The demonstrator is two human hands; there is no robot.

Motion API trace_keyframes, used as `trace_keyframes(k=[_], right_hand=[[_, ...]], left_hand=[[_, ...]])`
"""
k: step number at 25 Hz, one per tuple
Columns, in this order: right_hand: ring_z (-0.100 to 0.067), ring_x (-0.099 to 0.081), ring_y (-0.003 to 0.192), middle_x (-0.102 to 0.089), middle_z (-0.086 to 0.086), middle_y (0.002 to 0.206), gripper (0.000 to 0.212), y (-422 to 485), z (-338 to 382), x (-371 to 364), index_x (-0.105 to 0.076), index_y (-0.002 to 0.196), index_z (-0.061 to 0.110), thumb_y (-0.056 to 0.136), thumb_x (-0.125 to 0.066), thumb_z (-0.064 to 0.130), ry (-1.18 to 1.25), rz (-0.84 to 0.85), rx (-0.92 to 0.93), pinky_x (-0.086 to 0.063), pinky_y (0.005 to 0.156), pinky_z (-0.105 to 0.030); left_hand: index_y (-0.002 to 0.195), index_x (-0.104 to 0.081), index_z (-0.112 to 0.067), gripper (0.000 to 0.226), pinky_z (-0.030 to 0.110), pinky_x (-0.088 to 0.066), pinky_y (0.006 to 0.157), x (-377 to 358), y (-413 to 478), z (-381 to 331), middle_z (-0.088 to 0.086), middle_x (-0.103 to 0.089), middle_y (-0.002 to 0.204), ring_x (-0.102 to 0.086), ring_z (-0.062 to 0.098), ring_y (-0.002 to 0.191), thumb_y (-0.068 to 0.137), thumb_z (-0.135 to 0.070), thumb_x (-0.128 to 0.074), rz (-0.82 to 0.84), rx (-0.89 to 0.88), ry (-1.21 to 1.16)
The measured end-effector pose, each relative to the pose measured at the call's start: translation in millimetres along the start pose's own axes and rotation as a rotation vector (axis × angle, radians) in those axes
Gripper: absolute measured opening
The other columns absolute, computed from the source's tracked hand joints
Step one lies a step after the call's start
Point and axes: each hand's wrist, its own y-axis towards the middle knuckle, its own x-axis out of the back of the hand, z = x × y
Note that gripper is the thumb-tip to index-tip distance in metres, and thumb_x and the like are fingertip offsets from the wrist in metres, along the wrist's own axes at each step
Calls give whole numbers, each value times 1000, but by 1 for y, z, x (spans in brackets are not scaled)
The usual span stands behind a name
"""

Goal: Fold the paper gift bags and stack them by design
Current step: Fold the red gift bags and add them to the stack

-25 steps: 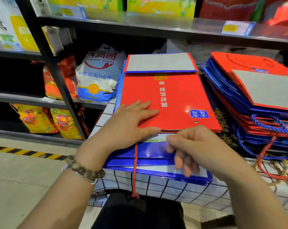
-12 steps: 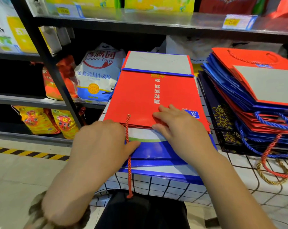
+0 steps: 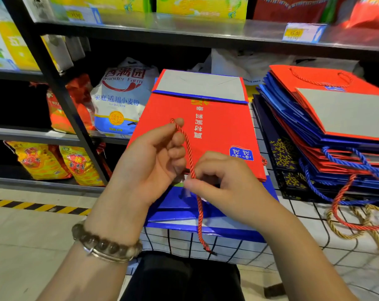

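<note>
While the flat-folded red paper gift bag (image 3: 219,129) lay on top of a small pile of blue paper bags (image 3: 173,206) at the near edge of the table (image 3: 303,246), which was covered in a white cloth with a black grid, both hands were raised just above it. The left hand (image 3: 154,161), with a brown beaded bracelet (image 3: 106,246) at its wrist, pinched the upper part of a twisted red cord handle (image 3: 189,157) between thumb and forefinger. The right hand (image 3: 223,183), fingers curled, pinched the same cord lower down, and the cord's free end hung past the table edge. To the right, well apart from the hands, sat a taller stack of folded red and blue gift bags (image 3: 327,131) with loose cords trailing out. Behind stood a dark metal shelf (image 3: 184,29), with a white flour sack (image 3: 121,98) on a lower level.
</note>
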Motion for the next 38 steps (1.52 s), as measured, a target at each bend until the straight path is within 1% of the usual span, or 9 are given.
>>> trace_keyframes(k=[3,6,12,15,18,21,25,29,38], right_hand=[[-3,-39,35,-47,6,46,27,14,12,18,-55,64,7,89,-57,15,433,-179,-176,-29,39,-15],[-8,-41,31,-50,-6,52,23,33,20,40,-54,71,9,93,-50,15,727,-315,-260,-28,32,-18],[-9,-47,42,-57,1,52,31,23,3,52,-66,77,6,85,-59,35,330,-204,-295,-35,42,-18],[2,-52,45,-60,12,50,6,6,1,53,-70,71,21,78,-69,20,317,-129,-273,-38,47,-8],[3,-52,46,-61,15,51,20,1,-9,50,-66,66,27,76,-72,12,211,-232,-271,-39,49,-9],[0,-51,44,-61,14,50,18,1,-17,50,-67,69,24,82,-66,11,94,-239,-293,-38,48,-9],[-2,-50,44,-65,8,54,14,-1,-27,49,-65,90,17,89,-55,7,182,-267,-356,-39,46,-10],[0,-56,52,-67,7,62,15,-2,-31,55,-61,73,24,86,-62,16,221,-327,-369,-39,49,-12],[-15,-60,76,-63,2,80,19,3,-39,45,-64,64,28,82,-67,23,103,-336,-351,-49,70,-30]], left_hand=[[85,-63,-12,30,20,-19,43,5,-4,3,-4,-39,44,-27,9,34,82,-39,-50,-21,-153,441],[70,-62,-3,38,15,-24,39,2,-14,10,0,-42,44,-30,7,36,85,-38,-59,224,-95,935],[63,-63,-10,27,30,-57,58,-17,-6,1,-6,-50,45,-44,8,43,88,-20,-59,98,-113,898],[70,-66,-1,29,16,-42,45,-28,8,-3,-3,-52,44,-43,3,39,88,-21,-59,88,-233,979],[70,-65,5,32,13,-33,42,-39,20,8,13,-56,52,-41,5,38,88,-22,-61,136,-299,1057],[61,-61,-4,32,11,-31,41,-43,28,16,-6,-48,39,-40,2,36,88,-23,-62,124,-362,1161],[113,-63,-15,42,23,-46,75,-31,28,19,-4,-63,90,-58,8,81,83,-45,-61,158,-437,1554],[127,-54,-28,50,29,-34,100,-7,18,18,-7,-48,133,-44,14,122,81,-47,-62,296,-474,1914],[126,-58,-27,42,23,-33,95,-1,13,22,-7,-49,138,-44,10,125,86,-43,-57,249,-578,1843]])
